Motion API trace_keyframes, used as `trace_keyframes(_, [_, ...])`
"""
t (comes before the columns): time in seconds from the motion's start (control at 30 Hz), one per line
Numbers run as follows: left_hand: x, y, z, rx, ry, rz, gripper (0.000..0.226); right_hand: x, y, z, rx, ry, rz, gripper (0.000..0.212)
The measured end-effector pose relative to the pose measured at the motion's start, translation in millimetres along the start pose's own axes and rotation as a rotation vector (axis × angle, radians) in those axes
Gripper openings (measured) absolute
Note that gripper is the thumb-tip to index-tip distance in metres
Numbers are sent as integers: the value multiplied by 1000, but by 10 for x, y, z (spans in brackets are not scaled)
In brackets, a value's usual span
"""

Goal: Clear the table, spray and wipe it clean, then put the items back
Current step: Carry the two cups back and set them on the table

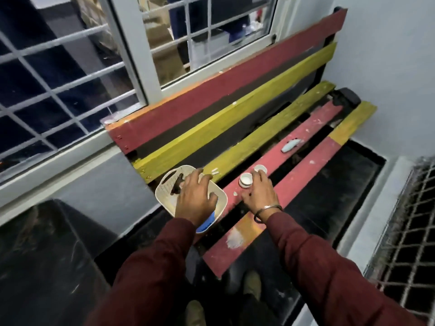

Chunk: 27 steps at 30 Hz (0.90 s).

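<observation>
We see a slatted bench (270, 118) of red and yellow-green boards running from the lower middle of the frame up toward the upper right, set against a barred window (70, 74) that fills the upper left. At the near end of the bench, just left of centre, sits a cream perforated basket (166, 188) with a dark object (177, 185) lying inside it and something blue (207, 223) showing at its lower edge. Our left hand (195, 198) lies over the basket with fingers spread, the thumb hooked at the right rim; we cannot tell whether it grips the rim or only rests on it. Just to the right, our right hand (260, 192) is on the red slat, its fingers curled around a small white cup (245, 180) standing open side up. A second small white cup (260, 169) stands just beyond the fingertips, touching or nearly touching them; we cannot say which. Further up the same red slat, toward the right of the frame, lies a pale blue-grey scrap (290, 145), well apart from the cups. Pale paint smears (234, 241) mark the near end of the front slat. A thin bangle (268, 209) circles the right wrist, and both arms wear dark red sleeves (329, 267). A wire mesh grille (409, 231) fills the lower right.
</observation>
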<state>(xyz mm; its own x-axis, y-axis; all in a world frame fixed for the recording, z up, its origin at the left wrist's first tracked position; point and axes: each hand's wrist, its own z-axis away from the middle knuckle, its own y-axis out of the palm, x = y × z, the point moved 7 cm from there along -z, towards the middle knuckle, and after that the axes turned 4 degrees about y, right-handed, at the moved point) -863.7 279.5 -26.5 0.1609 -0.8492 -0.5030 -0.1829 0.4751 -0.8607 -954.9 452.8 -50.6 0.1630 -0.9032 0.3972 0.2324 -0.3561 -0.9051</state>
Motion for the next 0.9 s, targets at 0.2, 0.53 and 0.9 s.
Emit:
trace_keyframes(0.2, [-249,841,-657,162,84,17,37,-749,337,-743,106,82,-26,50])
trace_keyframes(0.53, [-71,2555,-1606,342,-60,-62,60,-1767,1230,-2118,307,48,42,82])
trace_keyframes(0.9, [238,3796,-2030,433,-183,-88,63,-2049,1941,-2801,346,-223,326,81])
